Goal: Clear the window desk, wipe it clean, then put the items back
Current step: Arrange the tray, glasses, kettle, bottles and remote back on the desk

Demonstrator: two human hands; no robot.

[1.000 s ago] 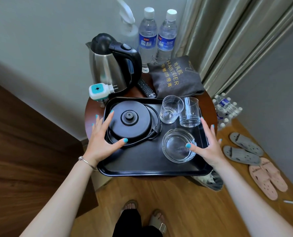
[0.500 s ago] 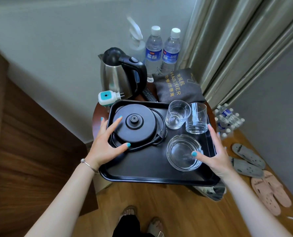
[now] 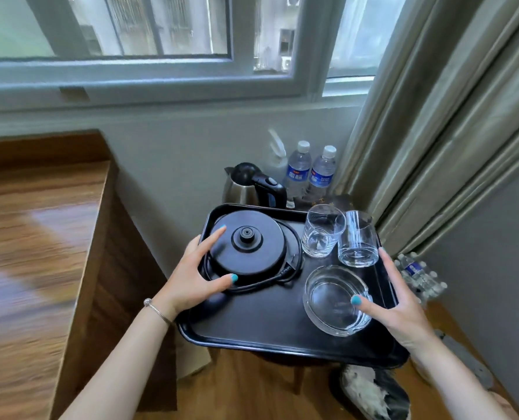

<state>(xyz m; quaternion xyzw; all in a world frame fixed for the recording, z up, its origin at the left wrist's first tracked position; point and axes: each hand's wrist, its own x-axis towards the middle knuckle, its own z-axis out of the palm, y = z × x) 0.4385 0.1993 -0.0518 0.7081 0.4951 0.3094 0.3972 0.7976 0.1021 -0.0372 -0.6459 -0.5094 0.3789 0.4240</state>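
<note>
A black tray (image 3: 264, 325) is held up in front of me, above the small round table. My left hand (image 3: 191, 277) grips its left edge, thumb resting by the black kettle base (image 3: 249, 241) and its cord. My right hand (image 3: 400, 301) grips the right edge, thumb on the glass ashtray (image 3: 334, 298). Two clear tumblers (image 3: 322, 234) (image 3: 358, 241) stand at the tray's far right. The wooden window desk (image 3: 37, 244) lies to the left, blurred.
Behind the tray stand a steel kettle (image 3: 246, 186), two water bottles (image 3: 309, 171) and a spray bottle (image 3: 278, 156). A curtain (image 3: 428, 116) hangs at the right. A pack of bottles (image 3: 419, 274) sits on the floor at the right.
The tray has risen off the round table and come toward me, with both hands on its edges. The view has tilted up, showing the window and the desk.
</note>
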